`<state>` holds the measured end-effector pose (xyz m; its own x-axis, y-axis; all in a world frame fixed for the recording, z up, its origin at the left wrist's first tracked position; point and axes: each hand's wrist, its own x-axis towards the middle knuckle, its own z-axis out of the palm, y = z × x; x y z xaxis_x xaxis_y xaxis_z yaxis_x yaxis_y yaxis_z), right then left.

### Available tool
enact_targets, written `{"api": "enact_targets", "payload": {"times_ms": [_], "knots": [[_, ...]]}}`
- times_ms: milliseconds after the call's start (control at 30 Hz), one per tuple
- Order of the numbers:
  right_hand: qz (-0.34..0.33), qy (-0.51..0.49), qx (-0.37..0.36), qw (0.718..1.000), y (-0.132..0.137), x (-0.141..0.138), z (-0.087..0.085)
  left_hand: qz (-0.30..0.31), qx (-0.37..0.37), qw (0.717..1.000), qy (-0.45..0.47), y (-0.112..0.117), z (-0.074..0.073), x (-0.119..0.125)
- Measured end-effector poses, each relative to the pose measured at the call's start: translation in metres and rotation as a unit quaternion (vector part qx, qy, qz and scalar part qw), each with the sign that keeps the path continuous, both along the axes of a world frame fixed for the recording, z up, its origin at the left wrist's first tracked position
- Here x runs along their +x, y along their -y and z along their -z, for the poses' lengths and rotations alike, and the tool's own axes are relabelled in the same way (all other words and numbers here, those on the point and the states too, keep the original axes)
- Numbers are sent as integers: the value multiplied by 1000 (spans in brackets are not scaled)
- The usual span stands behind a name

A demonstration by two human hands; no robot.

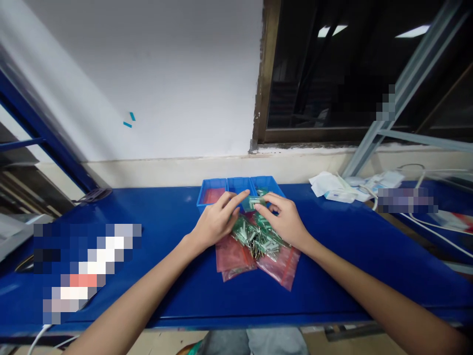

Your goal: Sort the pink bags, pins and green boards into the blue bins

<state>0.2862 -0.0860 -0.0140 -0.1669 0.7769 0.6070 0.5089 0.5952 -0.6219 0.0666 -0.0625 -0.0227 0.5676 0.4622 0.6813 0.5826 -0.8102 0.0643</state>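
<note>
A small green-tinted clear bag [250, 203] with pale pieces in it is pinched between the thumb and fingers of my right hand [284, 217]. My left hand [216, 221] is at the bag's left side, index finger stretched out and thumb apart from it; whether it touches the bag is unclear. Below both hands lies a pile of similar green bags [268, 244] holding white pieces and thin metal parts. Under the pile are a red-tinted bag [234, 256] on the left and another red bag [284, 268] on the right.
Behind my hands stands a blue bin with three compartments [239, 183]; red material lies in its left one, green bags in its right. The blue table [177, 291] runs to the wall. White packets [332, 187] and cables lie at the back right, a blurred-out item at left.
</note>
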Motion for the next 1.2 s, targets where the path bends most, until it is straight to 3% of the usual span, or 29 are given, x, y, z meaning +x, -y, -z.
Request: {"api": "enact_targets", "payload": {"times_ms": [200,400,900,1200], "knots": [[-84,-118,-124,982,-1,-2,4,1,-4,1000,-22,-1,4,0],[-118,-150,-161,968,0,-5,6,1,-24,999,-35,-1,6,-1],[-117,-143,-149,971,5,-3,-1,1,1,1000,7,-1,1,-1],[-74,-30,-68,994,1,-6,7,44,-90,986,137,3,2,8]]}}
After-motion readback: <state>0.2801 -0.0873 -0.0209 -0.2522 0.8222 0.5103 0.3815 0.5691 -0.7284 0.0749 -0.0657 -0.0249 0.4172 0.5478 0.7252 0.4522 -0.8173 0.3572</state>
